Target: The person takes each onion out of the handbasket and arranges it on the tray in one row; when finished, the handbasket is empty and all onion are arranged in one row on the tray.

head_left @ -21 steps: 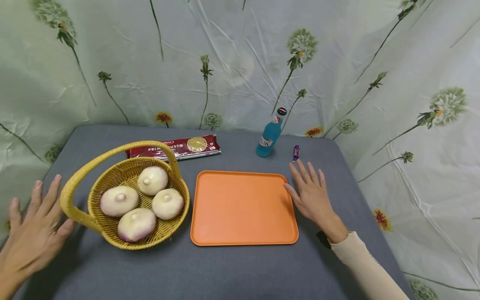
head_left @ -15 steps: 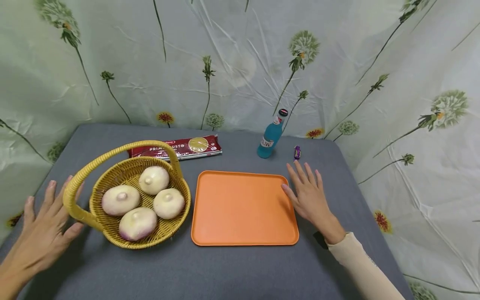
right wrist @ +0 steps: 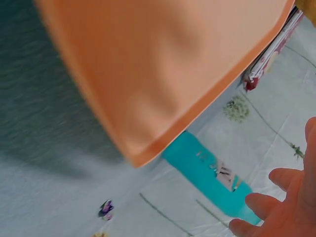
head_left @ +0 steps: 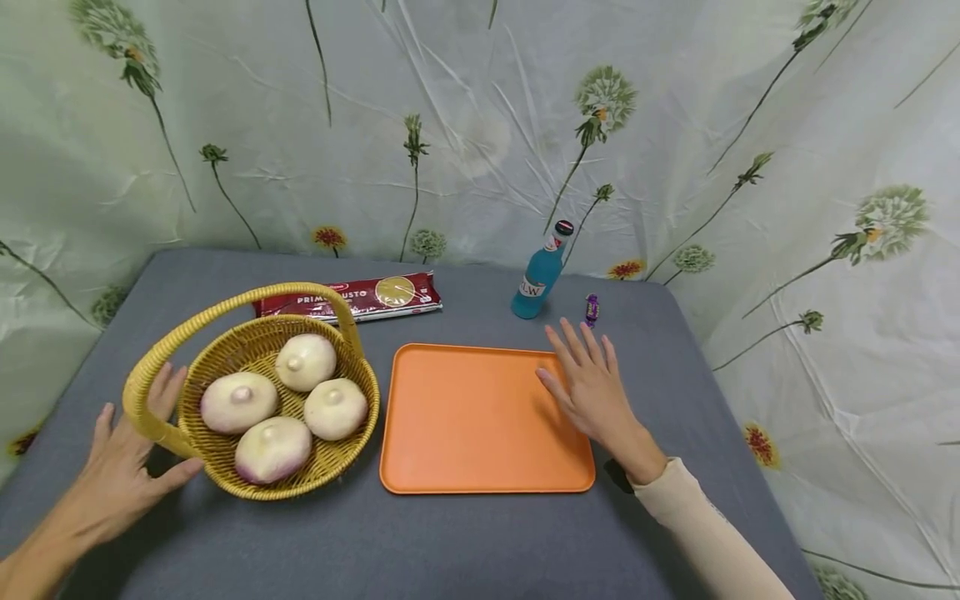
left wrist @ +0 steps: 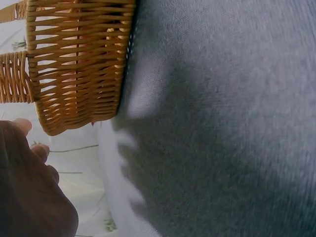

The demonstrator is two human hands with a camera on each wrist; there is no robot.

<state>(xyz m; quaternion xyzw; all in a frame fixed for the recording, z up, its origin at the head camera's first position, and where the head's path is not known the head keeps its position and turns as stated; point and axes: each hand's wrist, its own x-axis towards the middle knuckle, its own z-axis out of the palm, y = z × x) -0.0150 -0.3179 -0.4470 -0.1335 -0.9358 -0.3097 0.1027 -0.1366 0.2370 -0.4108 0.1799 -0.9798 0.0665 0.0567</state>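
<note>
A yellow wicker basket [head_left: 225,467] with a tall handle holds several pale round turnips [head_left: 237,402] on the grey table. My left hand [head_left: 131,454] lies open just left of it, fingers spread by the handle base; the left wrist view shows the basket wall [left wrist: 74,64] close to my fingers [left wrist: 29,148]. An orange tray [head_left: 472,425] lies at the middle. My right hand [head_left: 588,387] hovers open over the tray's right rim, holding nothing. The right wrist view shows the tray [right wrist: 148,64] and my fingertips [right wrist: 281,202].
A red pasta packet [head_left: 352,297] lies behind the basket. A blue bottle [head_left: 540,273] stands at the back right, with a small purple candy [head_left: 592,308] beside it. Floral cloth hangs round the grey table [head_left: 450,542] on three sides.
My left hand has slid right, up to the basket's handle base. My right hand has moved left, from beside the tray to over its right rim.
</note>
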